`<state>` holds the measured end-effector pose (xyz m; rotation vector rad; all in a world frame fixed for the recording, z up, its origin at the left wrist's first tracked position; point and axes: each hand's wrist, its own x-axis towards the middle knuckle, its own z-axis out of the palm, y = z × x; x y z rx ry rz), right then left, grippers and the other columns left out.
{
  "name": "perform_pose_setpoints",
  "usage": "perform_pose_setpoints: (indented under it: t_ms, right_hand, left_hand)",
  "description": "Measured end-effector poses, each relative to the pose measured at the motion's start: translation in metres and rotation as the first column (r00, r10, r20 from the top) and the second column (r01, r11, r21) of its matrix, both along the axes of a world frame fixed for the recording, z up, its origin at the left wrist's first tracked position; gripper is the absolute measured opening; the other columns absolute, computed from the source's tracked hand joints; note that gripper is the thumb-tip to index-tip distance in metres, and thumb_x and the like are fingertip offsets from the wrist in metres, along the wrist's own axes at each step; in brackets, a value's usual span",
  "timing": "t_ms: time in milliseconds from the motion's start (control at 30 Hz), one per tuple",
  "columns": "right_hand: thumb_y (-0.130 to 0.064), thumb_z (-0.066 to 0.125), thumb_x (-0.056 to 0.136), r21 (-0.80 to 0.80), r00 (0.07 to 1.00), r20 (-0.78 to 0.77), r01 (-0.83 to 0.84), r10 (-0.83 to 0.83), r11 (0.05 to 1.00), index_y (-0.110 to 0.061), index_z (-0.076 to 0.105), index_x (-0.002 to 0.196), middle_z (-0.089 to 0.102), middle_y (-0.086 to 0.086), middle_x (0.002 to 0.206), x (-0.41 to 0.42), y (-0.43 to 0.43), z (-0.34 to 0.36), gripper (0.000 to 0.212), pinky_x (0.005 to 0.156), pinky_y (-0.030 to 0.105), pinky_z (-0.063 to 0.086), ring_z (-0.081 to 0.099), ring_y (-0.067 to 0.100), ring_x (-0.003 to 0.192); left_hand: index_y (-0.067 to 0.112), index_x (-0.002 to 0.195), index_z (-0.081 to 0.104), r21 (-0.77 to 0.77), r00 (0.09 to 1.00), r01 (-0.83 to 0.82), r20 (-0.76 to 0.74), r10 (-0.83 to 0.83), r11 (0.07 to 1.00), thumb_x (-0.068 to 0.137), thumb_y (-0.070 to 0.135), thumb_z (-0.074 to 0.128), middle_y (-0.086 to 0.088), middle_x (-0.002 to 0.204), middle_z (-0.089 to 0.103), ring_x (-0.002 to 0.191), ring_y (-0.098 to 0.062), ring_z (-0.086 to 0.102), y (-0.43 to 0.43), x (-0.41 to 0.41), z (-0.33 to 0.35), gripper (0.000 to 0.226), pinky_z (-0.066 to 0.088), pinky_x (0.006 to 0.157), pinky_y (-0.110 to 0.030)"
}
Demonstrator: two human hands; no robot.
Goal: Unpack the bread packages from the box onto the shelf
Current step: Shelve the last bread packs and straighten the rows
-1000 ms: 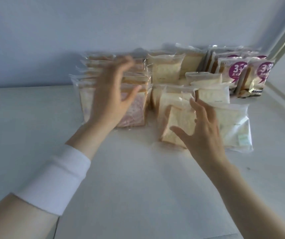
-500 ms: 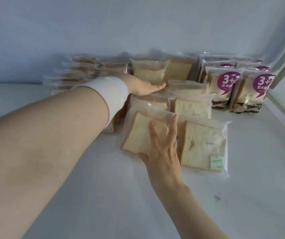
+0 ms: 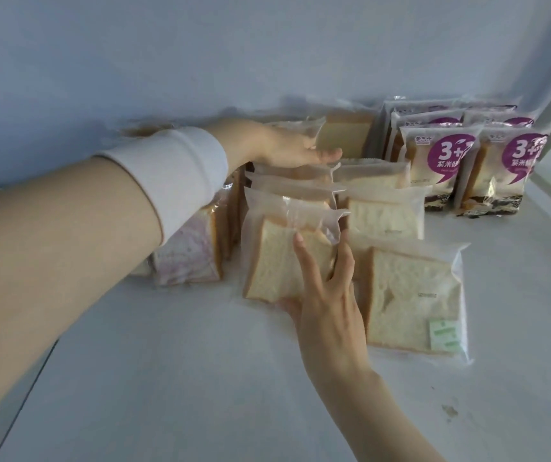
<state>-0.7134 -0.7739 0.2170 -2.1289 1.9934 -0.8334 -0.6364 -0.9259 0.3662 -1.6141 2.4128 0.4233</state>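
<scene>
Bread packages stand in rows at the back of the shelf (image 3: 167, 378); the box is not in view. Right hand (image 3: 329, 295) is on the front package (image 3: 284, 258): fingers spread over its face, thumb tucked under the lower edge, so the package is pinched and tipped up against the row behind. Left hand (image 3: 287, 146) reaches across, fingers straight and flat on the tops of the back packages (image 3: 300, 175), holding nothing. The hands are well apart.

Handling, as judged: light, soft slices in thin slick film. They crush easily and the film slides. Best taken by the edges or the sealed top flap, not squeezed mid-slice.

Room: a flat package (image 3: 410, 295) lies just right of the right hand. Purple-labelled packs (image 3: 440, 168) fill the back right corner. A pink-swirled package (image 3: 187, 258) sits under the left forearm. There is open shelf in front and to the left. The white cuff (image 3: 174, 175) could sweep that row.
</scene>
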Motion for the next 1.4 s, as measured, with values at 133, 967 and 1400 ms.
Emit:
perform_pose_setpoints:
  t_ms: [133,967,1400]
  right_hand:
    - [-0.004,0.092,0.037,0.033,0.992,-0.073,0.11,-0.107,0.993,-0.024,0.043,0.138,0.04,0.033,0.137,0.007,-0.015,0.001,0.114,0.038,0.019,0.044,0.068,0.032,0.091]
    - [0.016,0.073,0.053,-0.125,0.978,0.068,0.206,-0.199,0.97,-0.014,0.039,0.12,0.044,0.032,0.132,0.026,-0.078,0.007,0.081,0.051,0.032,0.052,0.059,0.038,0.088]
    - [-0.006,0.07,0.077,-0.051,0.995,0.06,-0.077,0.081,0.996,-0.012,0.035,0.139,0.014,0.021,0.153,-0.025,-0.037,0.052,0.072,0.101,0.038,0.039,0.029,0.037,0.135]
  left_hand:
    - [0.015,0.12,0.048,0.094,1.0,0.017,-0.025,-0.015,0.995,0.078,0.069,0.031,-0.001,0.139,0.043,0.109,-0.013,0.041,-0.003,0.014,0.005,0.07,0.032,0.098,-0.029]
    - [0.031,0.144,0.025,-0.24,0.97,0.148,-0.156,-0.189,0.959,0.058,0.049,0.081,0.002,0.141,0.03,0.133,-0.016,0.031,-0.032,0.054,-0.03,0.104,0.027,0.112,-0.033]
    - [0.031,0.145,0.019,-0.278,0.98,0.159,-0.069,-0.185,0.947,0.07,0.048,0.074,-0.001,0.141,0.022,0.138,-0.021,0.016,-0.026,0.048,-0.034,0.094,0.022,0.115,-0.044]
